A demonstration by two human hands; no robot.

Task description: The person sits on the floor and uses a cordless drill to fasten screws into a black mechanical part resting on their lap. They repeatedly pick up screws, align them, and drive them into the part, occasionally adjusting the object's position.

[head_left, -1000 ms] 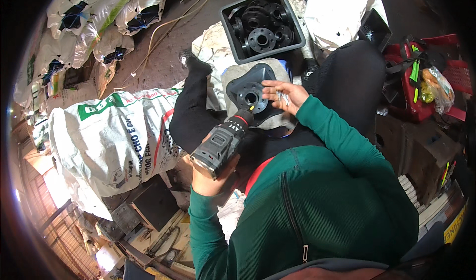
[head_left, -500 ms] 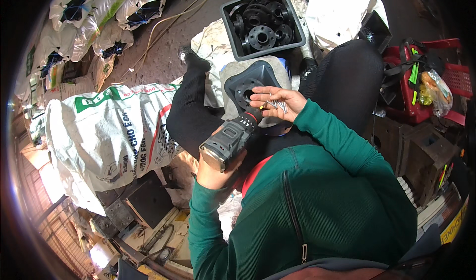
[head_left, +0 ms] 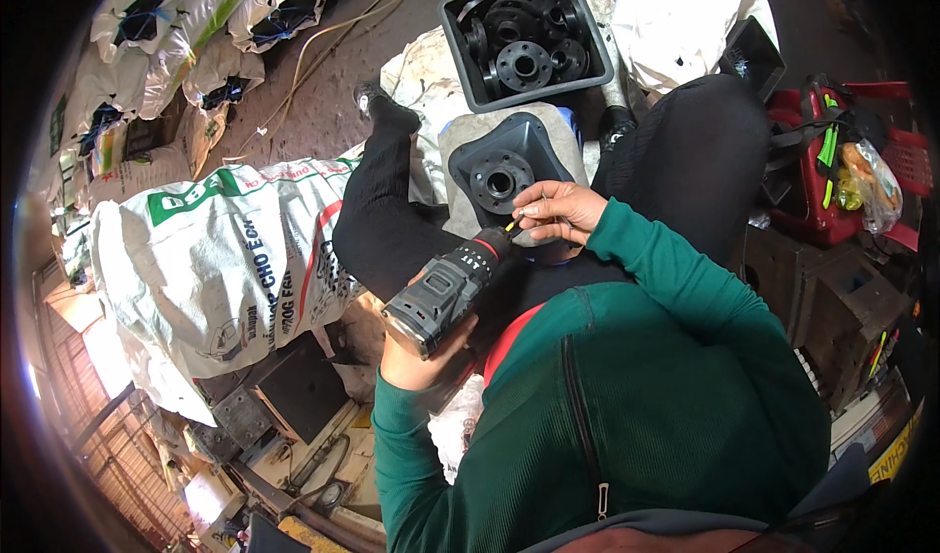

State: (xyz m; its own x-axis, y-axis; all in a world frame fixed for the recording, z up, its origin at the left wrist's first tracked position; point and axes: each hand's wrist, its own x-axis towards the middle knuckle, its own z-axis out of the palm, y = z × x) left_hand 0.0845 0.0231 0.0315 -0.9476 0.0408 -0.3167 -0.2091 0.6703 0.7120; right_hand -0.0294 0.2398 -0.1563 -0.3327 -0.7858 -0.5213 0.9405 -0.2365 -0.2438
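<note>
My left hand grips a grey-and-black cordless drill from below, its chuck aimed up and to the right. At the chuck's front a short bit with a yellow band shows. My right hand is closed, its thumb and fingertips pinched at the tip of that bit; the screws in it are mostly hidden by the fingers. Just beyond both hands, a black square plastic piece with flared edges rests on a grey padded stand. A round black flange with a central hole sits on it.
A dark bin full of black flanges stands beyond the stand. White printed sacks lie at the left, more bags behind. At the right are a red plastic chair holding bags and a rusty metal block. My legs flank the stand.
My right hand has turned from an open palm with several screws to a closed pinch at the drill bit. The drill has shifted slightly down and left.
</note>
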